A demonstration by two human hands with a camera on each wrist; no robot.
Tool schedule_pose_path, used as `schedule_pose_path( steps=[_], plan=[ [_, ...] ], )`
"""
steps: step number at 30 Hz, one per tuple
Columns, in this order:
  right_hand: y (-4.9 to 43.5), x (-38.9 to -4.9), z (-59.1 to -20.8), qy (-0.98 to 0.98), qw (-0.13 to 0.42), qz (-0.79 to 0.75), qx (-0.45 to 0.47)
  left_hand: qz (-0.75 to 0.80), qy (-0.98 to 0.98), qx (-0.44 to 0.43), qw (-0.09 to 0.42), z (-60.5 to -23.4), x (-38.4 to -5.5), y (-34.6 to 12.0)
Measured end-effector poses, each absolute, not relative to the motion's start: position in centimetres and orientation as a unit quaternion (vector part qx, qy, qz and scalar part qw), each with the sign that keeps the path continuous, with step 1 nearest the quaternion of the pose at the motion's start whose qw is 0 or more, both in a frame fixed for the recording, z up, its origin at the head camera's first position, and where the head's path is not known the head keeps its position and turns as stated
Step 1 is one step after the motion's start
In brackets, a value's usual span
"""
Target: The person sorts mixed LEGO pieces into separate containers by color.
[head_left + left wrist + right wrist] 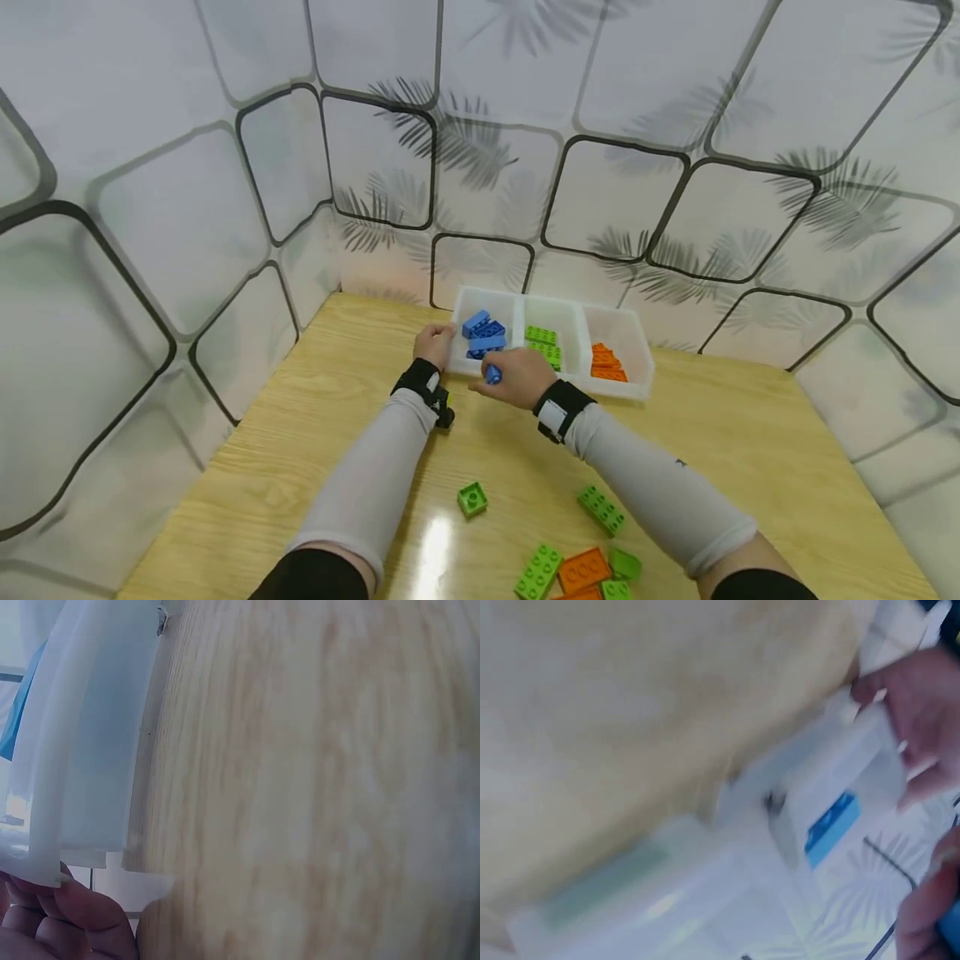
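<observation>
Right hand (521,377) with one blue brick (492,375)

blue brick (492,375) | in right fingers (516,367) | white tray (551,312) | upright, left fingers (437,335) gripping

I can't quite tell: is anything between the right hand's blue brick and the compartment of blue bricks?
Only the tray's front wall seems to separate the held brick from that compartment; nothing else visible.

- I noted a wooden table (300,433), pale yellow, its grain plain in the left wrist view.
- I recorded white glare (433,542) on the tabletop, low in the head view.
- I observed a pale backdrop (611,196) behind the table and along its left, printed with rounded outlines and feathery grey leaves (476,148).
</observation>
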State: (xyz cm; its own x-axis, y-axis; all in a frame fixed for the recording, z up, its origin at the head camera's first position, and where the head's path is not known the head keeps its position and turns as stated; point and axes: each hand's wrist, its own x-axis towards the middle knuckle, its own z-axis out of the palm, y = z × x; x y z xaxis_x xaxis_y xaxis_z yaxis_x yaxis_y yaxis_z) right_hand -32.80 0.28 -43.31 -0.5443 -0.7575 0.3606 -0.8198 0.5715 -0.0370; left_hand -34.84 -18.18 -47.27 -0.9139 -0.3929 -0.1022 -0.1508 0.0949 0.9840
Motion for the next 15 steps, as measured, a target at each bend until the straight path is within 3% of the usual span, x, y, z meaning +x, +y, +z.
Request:
schedule_pose_path(
  steps=[9,12,15],
  plan=[
    [-1.9,-38.3,-43.9,-0.871,0.257,0.050,0.416,-0.623,-0.749,0.196,0.112,-47.7,-35.1,-18.1],
    [-2.8,-39.6,-44.1,-0.879,0.257,0.050,0.398,-0.618,-0.753,0.195,0.114,-47.6,-35.2,-18.1],
    [-3.7,-40.4,-44.4,-0.894,0.222,0.050,0.386,-0.610,-0.759,0.197,0.117,-47.5,-35.2,-18.0]
  ],
)
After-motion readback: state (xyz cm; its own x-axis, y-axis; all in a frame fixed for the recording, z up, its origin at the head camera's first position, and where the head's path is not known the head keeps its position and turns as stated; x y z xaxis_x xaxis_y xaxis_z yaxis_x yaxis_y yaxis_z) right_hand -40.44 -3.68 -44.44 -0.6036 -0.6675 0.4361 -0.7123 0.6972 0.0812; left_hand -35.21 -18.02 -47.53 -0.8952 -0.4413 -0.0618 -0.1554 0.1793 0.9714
